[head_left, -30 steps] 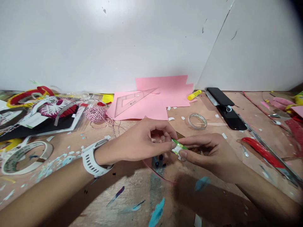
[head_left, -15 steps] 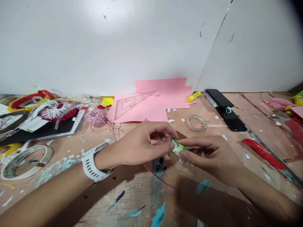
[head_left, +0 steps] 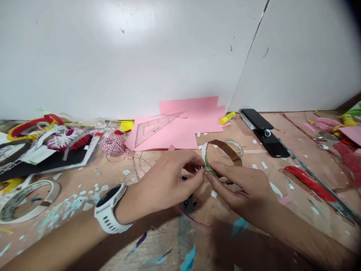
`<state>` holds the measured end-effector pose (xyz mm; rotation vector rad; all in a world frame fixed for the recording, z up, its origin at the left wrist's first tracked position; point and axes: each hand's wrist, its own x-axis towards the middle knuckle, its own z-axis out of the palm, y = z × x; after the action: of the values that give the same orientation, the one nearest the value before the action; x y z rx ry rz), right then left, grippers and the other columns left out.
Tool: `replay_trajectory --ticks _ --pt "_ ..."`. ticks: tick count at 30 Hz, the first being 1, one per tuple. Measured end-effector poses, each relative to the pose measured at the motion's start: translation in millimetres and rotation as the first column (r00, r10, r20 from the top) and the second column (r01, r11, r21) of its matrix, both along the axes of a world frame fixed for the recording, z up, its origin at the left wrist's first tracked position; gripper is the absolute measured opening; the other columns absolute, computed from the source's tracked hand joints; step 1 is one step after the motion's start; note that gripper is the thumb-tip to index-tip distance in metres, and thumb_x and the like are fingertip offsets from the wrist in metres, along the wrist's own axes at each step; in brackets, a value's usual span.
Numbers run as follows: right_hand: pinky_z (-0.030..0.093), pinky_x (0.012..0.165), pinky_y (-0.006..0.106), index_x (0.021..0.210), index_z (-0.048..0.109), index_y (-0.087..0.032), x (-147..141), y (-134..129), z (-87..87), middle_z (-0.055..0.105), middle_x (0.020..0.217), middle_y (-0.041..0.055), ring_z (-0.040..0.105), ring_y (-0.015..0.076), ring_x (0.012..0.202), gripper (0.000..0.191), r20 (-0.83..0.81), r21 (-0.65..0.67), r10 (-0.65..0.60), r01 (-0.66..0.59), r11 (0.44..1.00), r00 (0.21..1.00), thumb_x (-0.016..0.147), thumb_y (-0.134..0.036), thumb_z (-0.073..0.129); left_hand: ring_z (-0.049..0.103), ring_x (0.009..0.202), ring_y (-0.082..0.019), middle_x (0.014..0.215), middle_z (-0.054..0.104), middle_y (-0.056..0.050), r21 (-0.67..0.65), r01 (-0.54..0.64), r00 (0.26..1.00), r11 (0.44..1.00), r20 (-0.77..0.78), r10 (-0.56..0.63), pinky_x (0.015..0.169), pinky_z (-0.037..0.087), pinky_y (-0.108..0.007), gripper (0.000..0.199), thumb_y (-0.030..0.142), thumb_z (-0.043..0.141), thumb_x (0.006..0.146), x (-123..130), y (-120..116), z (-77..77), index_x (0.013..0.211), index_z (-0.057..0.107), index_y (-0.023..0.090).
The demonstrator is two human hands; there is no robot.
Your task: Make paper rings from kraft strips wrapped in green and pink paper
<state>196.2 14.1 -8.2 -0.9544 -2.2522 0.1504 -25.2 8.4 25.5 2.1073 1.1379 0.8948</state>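
Observation:
A thin cardboard band (head_left: 223, 146), brown on one face and white and green on the other, is bent into a loop before me. My right hand (head_left: 245, 188) pinches its near side between thumb and fingers. My left hand (head_left: 169, 180), with a white watch (head_left: 111, 209) on the wrist, has thumb and fingertips pressed together at the band's left edge. Whatever lies in that pinch is hidden. Behind the band, partly covered by it, a narrow ring of tape (head_left: 237, 147) rests on the table.
Pink paper (head_left: 180, 131) with a clear set square (head_left: 158, 128) lies at the back. A yellow glue stick (head_left: 227, 118), phones (head_left: 272, 143), a red cutter (head_left: 310, 182) and a metal ruler (head_left: 324, 186) are to the right. Red-white twine (head_left: 113, 144) and a tape roll (head_left: 36, 203) lie left.
The band has turned and risen in my right hand, so its loop now shows. My left fingers have shifted slightly down along its edge. The view has shifted a little.

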Motion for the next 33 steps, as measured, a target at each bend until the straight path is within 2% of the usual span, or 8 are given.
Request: replay_trajectory --ticks 6,14,21,26,30,33 --pt "0.061 0.075 0.033 0.137 0.064 -0.028 0 -1 -6.0 0.083 0.094 0.0038 0.078 0.0253 0.086 0.046 0.056 0.023 0.013 -0.015 1.0 0.998 0.092 -0.017 0.064 0.067 0.075 -0.012 0.086 0.073 0.001 -0.028 -0.032 0.999 0.999 0.014 0.033 0.071 0.053 -0.027 0.012 0.017 0.06 0.093 0 1 -2.2 0.095 0.071 0.017" --pt "0.061 0.075 0.036 0.138 0.064 -0.029 -2 -4 -7.9 0.083 0.099 0.0049 0.079 0.0281 0.091 0.044 0.087 0.035 -0.017 0.014 0.999 0.996 0.094 -0.021 0.063 0.066 0.074 -0.012 0.084 0.073 0.0 -0.048 -0.044 0.999 0.998 0.003 0.044 0.07 0.054 -0.027 0.014 0.017 0.058 0.092 1 2 -4.0 0.093 0.072 0.016" --pt "0.061 0.071 0.034 0.126 0.07 -0.017 -8 -5 -2.0 0.083 0.097 0.008 0.08 0.0256 0.085 0.031 0.1 0.107 -0.025 0.014 0.994 0.995 0.095 -0.018 0.063 0.065 0.071 -0.012 0.081 0.072 0.0 -0.036 -0.039 0.999 0.999 0.008 0.039 0.067 0.053 -0.026 0.015 0.015 0.057 0.091 2 2 -4.7 0.09 0.071 0.015" --pt "0.058 0.059 0.032 0.123 0.067 -0.019 -11 -1 -6.5 0.083 0.091 0.0039 0.079 0.0221 0.076 0.028 -0.014 0.247 0.005 -0.002 0.969 1.0 0.095 -0.018 0.066 0.064 0.068 -0.011 0.077 0.071 0.001 -0.024 -0.048 0.999 0.999 0.02 0.049 0.065 0.053 -0.025 0.013 0.011 0.058 0.088 3 3 -6.3 0.086 0.071 0.015" --pt "0.055 0.056 0.033 0.125 0.065 -0.02 -10 0 -8.0 0.082 0.085 0.0021 0.079 0.0213 0.074 0.032 -0.007 0.242 0.016 -0.014 0.97 1.0 0.094 -0.016 0.068 0.064 0.069 -0.011 0.077 0.071 0.001 -0.018 -0.039 0.999 0.999 0.029 0.04 0.066 0.053 -0.024 0.012 0.01 0.058 0.087 3 4 -6.9 0.084 0.069 0.014" --pt "0.055 0.057 0.033 0.127 0.065 -0.02 -8 -1 -7.8 0.083 0.088 0.003 0.079 0.0211 0.073 0.033 0.002 0.226 0.009 -0.01 0.974 1.0 0.094 -0.016 0.067 0.065 0.07 -0.011 0.078 0.071 0.001 -0.004 -0.042 0.999 0.999 0.024 0.042 0.067 0.053 -0.025 0.013 0.01 0.057 0.086 3 4 -7.0 0.085 0.07 0.014"
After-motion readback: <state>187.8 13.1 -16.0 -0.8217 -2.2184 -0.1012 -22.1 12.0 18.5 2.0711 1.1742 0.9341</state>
